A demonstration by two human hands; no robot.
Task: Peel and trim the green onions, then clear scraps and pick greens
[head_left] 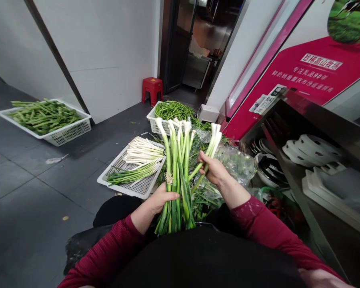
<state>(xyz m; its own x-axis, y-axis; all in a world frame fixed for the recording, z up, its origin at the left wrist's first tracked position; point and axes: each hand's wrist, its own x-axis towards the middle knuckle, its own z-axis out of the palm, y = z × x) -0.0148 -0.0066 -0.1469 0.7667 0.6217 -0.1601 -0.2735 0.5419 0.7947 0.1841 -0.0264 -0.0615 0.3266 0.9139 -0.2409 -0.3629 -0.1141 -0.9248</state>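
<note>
My left hand (162, 197) is closed around the lower part of a bunch of green onions (174, 172), held upright with white ends at the top. Just to the right, my right hand (213, 170) grips a few separate green onions (213, 141), white ends up, their green stems slanting down toward the bunch. A white perforated tray (145, 189) sits on the floor left of the bunch, with white-stemmed onions (142, 152) lying in it. Loose greens and clear plastic (238, 162) lie beneath and beyond my right hand.
A white basket (67, 132) of green stalks stands at the left. Another basket (154, 123) of long green vegetables is ahead, near a red stool (152, 90). Metal shelving (306, 200) with white containers (312, 150) stands close on the right. A doorway opens ahead.
</note>
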